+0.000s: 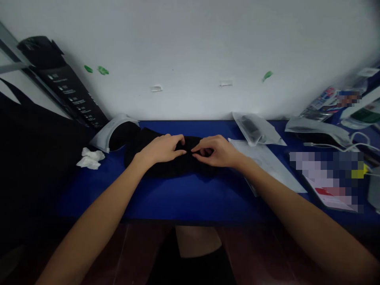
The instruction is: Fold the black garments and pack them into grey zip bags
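Observation:
A piece of black cloth (166, 169) lies bunched on the blue table, its folds hard to make out in the dim light. My left hand (162, 149) is on its upper side, fingers curled into the fabric and thumb pointing right. Close by, my right hand (221, 152) has thumb and index finger brought together in a pinch just right of the left thumb tip. What sits between those fingertips is too small and dark to tell. The black cloth runs under both hands.
On the blue table (178, 198) are a crumpled white tissue (90, 158) and an opened frosted pouch (101, 132) at left. To the right lie a frosted zip bag (258, 128), a flat white bag (276, 168), a phone (335, 200) and a white cable (326, 147). A white wall rises behind.

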Tool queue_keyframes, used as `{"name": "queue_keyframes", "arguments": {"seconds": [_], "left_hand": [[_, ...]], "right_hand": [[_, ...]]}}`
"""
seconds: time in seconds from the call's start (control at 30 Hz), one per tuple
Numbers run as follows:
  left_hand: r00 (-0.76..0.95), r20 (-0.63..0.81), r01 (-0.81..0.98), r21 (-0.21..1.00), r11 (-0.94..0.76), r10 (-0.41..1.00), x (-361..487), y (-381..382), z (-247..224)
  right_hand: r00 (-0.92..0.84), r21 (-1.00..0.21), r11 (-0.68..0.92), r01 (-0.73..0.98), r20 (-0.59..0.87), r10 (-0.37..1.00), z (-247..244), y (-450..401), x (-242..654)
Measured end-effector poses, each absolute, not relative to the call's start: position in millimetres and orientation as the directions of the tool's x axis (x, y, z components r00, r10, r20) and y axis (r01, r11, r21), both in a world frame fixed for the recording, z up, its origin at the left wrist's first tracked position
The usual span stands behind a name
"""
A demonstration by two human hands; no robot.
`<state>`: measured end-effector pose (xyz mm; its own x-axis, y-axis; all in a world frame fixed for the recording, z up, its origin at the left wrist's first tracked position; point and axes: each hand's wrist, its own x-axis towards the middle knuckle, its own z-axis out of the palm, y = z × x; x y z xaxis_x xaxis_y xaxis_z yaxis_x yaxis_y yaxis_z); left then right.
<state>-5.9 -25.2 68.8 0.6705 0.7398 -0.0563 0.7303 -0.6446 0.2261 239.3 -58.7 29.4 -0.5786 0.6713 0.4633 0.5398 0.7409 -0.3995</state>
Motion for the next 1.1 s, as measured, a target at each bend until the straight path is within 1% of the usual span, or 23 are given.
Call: {"name": "queue_keyframes", "arguments": {"seconds": [0.07,0.17,0.23,0.3,0.37,0.4,0.5,0.57,0.63,0.67,0.7,0.77,0.83,0.9,0.93,1.0,1.1], "left_hand": [[0.640,-0.042,0.760,0.176,-0.625,0.767,-3.1,-28.8,67.1],[0.523,0.033,0.842,0.138,-0.522,0.852,0.7,-31.8,63.8],[0.423,0.134,0.880,0.175,-0.442,0.896,2.2,-31.6,62.9],[0.371,0.234,0.877,0.228,-0.422,0.899,2.3,-29.7,62.1],[0.392,0.283,0.853,0.246,-0.461,0.876,1.4,-26.8,59.2],[0.427,0.276,0.837,0.240,-0.492,0.861,0.9,-25.3,56.7],[0.561,0.165,0.785,0.206,-0.584,0.811,1.2,-23.1,47.3],[0.612,0.119,0.757,0.199,-0.623,0.782,3.6,-24.0,42.8],[0.620,0.146,0.739,0.224,-0.636,0.771,7.1,-26.0,41.2],[0.619,0.173,0.728,0.240,-0.642,0.766,8.9,-27.1,41.2],[0.622,0.197,0.715,0.251,-0.652,0.758,10.6,-27.9,41.4],[0.653,0.215,0.686,0.239,-0.687,0.726,13.5,-28.6,40.9],[0.681,0.211,0.670,0.208,-0.713,0.701,14.9,-27.5,38.7],[0.674,0.213,0.679,0.196,-0.707,0.707,14.4,-24.6,35.1],[0.657,0.216,0.695,0.198,-0.692,0.722,13.3,-22.6,33.1],[0.601,0.204,0.745,0.207,-0.634,0.773,9.4,-18.4,29.8],[0.502,0.115,0.825,0.233,-0.514,0.857,2.5,-14.1,27.5]], "right_hand": [[-0.624,-0.423,0.739,0.525,0.399,0.672,28.3,-63.6,233.2],[-0.633,-0.403,0.739,0.540,0.384,0.672,25.5,-66.6,230.1],[-0.625,-0.379,0.734,0.563,0.385,0.678,24.5,-66.6,230.2],[-0.623,-0.371,0.728,0.576,0.377,0.685,25.0,-66.2,230.1],[-0.621,-0.385,0.715,0.584,0.355,0.699,27.2,-65.9,229.2],[-0.615,-0.400,0.701,0.590,0.339,0.711,28.8,-65.8,228.9],[-0.597,-0.488,0.633,0.600,0.253,0.761,35.2,-66.5,230.6],[-0.614,-0.581,0.571,0.580,0.149,0.775,39.0,-67.5,234.8],[-0.642,-0.670,0.501,0.547,0.049,0.765,41.0,-68.4,239.6],[-0.640,-0.696,0.480,0.534,0.039,0.767,41.2,-68.5,241.4],[-0.619,-0.702,0.476,0.530,0.064,0.783,40.7,-68.3,242.5],[-0.519,-0.649,0.507,0.567,0.197,0.832,38.2,-66.5,242.7],[-0.404,-0.532,0.534,0.657,0.350,0.845,33.6,-63.0,241.5],[-0.366,-0.406,0.538,0.739,0.428,0.826,26.8,-58.2,241.8],[-0.370,-0.353,0.534,0.768,0.436,0.821,22.8,-55.7,243.0],[-0.371,-0.287,0.497,0.819,0.395,0.840,14.2,-50.7,247.5],[-0.342,-0.260,0.418,0.871,0.292,0.893,3.9,-45.3,256.1]]}}
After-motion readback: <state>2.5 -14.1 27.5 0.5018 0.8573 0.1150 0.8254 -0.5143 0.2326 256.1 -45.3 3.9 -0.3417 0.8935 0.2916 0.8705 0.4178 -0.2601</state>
